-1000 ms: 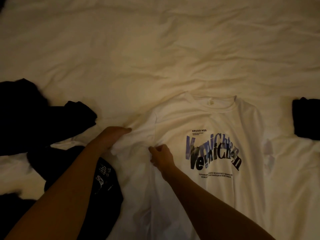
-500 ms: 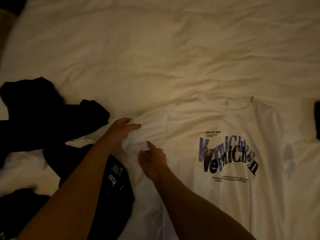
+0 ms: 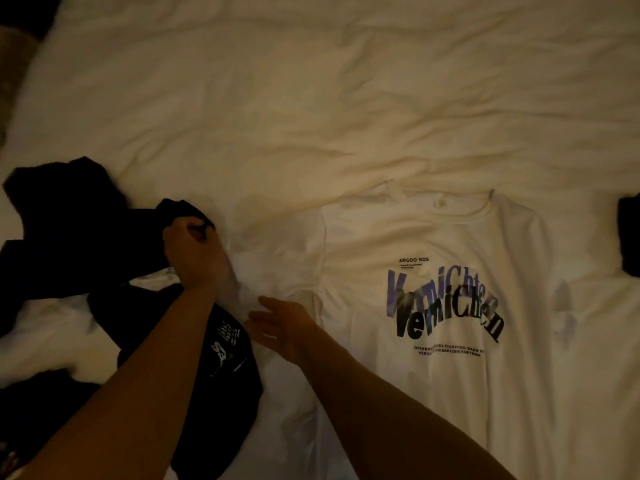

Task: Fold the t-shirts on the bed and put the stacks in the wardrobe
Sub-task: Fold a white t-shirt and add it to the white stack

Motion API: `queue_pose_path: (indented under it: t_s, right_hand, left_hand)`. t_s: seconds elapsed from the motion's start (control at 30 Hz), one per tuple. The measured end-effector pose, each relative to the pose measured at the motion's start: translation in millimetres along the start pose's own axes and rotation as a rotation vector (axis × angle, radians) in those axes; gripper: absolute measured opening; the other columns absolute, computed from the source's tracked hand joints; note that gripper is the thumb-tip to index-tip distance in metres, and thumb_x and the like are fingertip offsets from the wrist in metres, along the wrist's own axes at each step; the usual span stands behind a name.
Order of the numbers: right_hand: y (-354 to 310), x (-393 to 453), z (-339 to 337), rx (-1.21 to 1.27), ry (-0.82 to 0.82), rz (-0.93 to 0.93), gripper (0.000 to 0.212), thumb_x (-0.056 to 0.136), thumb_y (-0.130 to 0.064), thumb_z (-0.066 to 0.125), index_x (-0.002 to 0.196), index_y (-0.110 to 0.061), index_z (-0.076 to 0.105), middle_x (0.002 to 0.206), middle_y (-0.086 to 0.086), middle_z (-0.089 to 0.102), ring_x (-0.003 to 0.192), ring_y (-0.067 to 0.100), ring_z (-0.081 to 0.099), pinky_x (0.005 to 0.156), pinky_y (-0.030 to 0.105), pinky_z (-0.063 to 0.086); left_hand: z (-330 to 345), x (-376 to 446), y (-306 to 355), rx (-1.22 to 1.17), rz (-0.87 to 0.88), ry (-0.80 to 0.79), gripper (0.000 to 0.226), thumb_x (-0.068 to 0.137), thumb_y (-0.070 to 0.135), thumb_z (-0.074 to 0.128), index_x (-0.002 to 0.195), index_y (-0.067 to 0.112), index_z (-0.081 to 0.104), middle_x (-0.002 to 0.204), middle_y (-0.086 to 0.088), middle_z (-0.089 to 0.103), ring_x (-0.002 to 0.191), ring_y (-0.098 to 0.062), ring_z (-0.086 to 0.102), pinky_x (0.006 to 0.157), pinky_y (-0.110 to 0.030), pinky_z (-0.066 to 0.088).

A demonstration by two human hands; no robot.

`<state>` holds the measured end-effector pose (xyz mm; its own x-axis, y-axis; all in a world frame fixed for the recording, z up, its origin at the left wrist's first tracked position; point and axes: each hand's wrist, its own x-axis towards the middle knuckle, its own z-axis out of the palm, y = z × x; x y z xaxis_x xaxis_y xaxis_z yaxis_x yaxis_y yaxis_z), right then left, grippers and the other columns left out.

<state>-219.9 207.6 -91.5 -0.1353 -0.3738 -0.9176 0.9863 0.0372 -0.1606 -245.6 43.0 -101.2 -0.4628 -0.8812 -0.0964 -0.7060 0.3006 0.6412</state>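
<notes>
Now | white t-shirt [image 3: 433, 306] just right of right hand [image 3: 280, 327]

the bed [image 3: 311, 98] fills almost the whole view. it has a soft cream cover with many wrinkles and folds, most of them in the middle and on the right side. a warm yellow light falls on the middle of the cover, and the edges look darker. the room is dim. in the top left corner, past the edge of the bed, there is a dark patch [image 3: 20, 15], and just under it a dull brown bit that is too dark to make out.
</notes>
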Motion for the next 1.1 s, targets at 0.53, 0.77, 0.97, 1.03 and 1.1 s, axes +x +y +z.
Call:
queue_pose_path:
  t_s: [0.53,0.77,0.97,1.03,1.1]
  right_hand:
    - [-97,-123,-288,0.135,0.539,-0.514,0.017,0.096,-0.009,0.056,0.080,-0.005,0.059,0.066,0.012,0.060,0.054,0.019,0.057,0.052,0.025,0.049]
    - [-109,-139,-469,-0.061,0.983,-0.388,0.073,0.072,-0.057,0.076,0.122,-0.011,0.052,0.120,0.009,0.057,0.105,0.030,0.059,0.090,0.046,0.054]
    - [-126,-118,-487,-0.174,0.462,-0.379,0.033,0.086,-0.019,0.070,0.110,0.003,0.064,0.092,0.014,0.067,0.077,0.025,0.064,0.059,0.030,0.049]
    - [-132,-123,-489,-0.167,0.416,-0.450,0.026,0.088,-0.014,0.065,0.112,-0.003,0.065,0.098,0.011,0.069,0.085,0.026,0.067,0.064,0.033,0.054]
    - [-140,-135,-501,-0.048,0.413,-0.505,0.025,0.089,-0.013,0.065,0.113,-0.005,0.064,0.103,0.013,0.069,0.090,0.027,0.068,0.073,0.041,0.059]
  left_hand:
    - [144,-242,164,-0.075,0.210,-0.678,0.013,0.096,0.019,0.058,0.096,0.009,0.067,0.084,-0.005,0.064,0.085,-0.028,0.063,0.070,-0.026,0.039]
    - [232,-366,210,0.032,0.261,-1.009,0.013,0.095,0.031,0.059,0.094,0.021,0.066,0.089,-0.003,0.071,0.084,-0.023,0.067,0.076,-0.036,0.056]
    - [271,-415,223,0.102,0.206,-0.850,0.007,0.094,0.023,0.061,0.096,0.017,0.060,0.092,-0.001,0.063,0.087,-0.020,0.057,0.078,-0.029,0.045]
    - [275,-418,224,0.129,0.177,-0.823,0.007,0.095,0.023,0.059,0.097,0.016,0.059,0.092,-0.001,0.061,0.086,-0.020,0.055,0.076,-0.027,0.041]
    - [277,-416,224,0.175,0.155,-0.807,0.013,0.096,0.025,0.058,0.098,0.012,0.061,0.090,-0.002,0.061,0.086,-0.024,0.057,0.073,-0.030,0.042]
